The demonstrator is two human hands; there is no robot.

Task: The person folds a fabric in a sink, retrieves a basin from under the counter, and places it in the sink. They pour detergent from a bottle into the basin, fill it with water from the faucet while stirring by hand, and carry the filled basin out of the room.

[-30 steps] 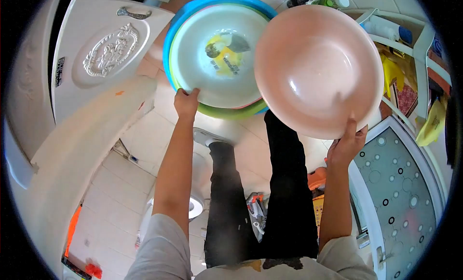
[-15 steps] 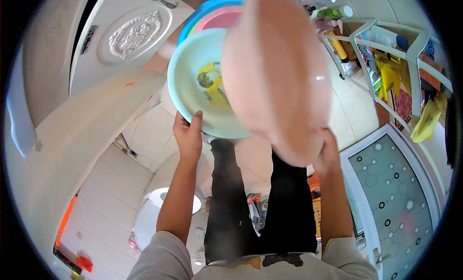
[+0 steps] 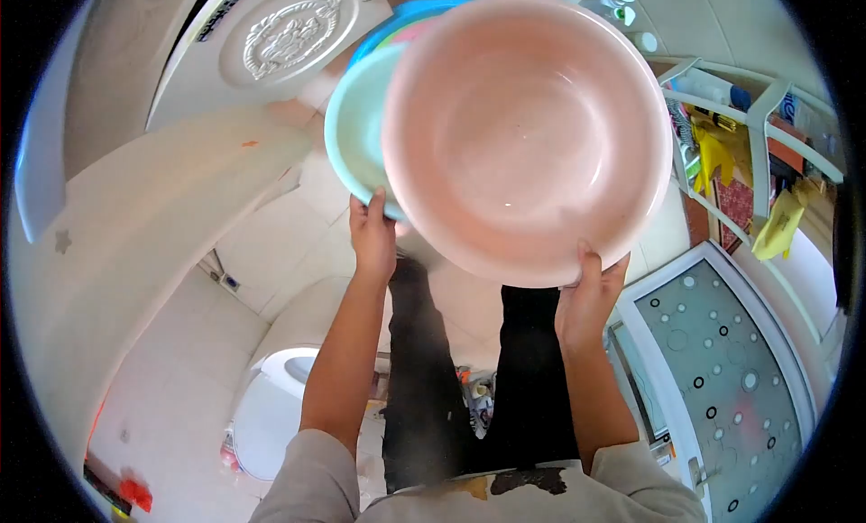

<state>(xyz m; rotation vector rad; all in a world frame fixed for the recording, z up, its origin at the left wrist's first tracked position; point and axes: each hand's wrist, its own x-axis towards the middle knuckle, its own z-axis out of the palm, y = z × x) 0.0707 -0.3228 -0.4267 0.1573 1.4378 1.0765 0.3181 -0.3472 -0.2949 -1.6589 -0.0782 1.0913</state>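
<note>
My right hand [image 3: 591,293] grips the near rim of a large pink basin [image 3: 523,135], its thumb over the edge. The basin's inside faces me and shows nothing in it. Behind it, on the left, is a smaller mint-green basin [image 3: 347,131], partly covered. My left hand [image 3: 372,230] is closed on the mint basin's near rim. Most of the mint basin's inside is hidden by the pink one. Beyond both, the edge of a blue basin [image 3: 397,25] shows, with a bit of green and pink inside it.
At the left stands a white cabinet door [image 3: 289,41] above a pale curved tub edge [image 3: 180,198]. A toilet [image 3: 271,415] is at lower left. On the right are a white rack [image 3: 767,153] with bottles and yellow gloves [image 3: 713,158], and a glass-topped cabinet [image 3: 722,370].
The pink basin has turned from edge-on to face me and now covers more of the mint basin. My left hand has moved slightly right with the mint basin.
</note>
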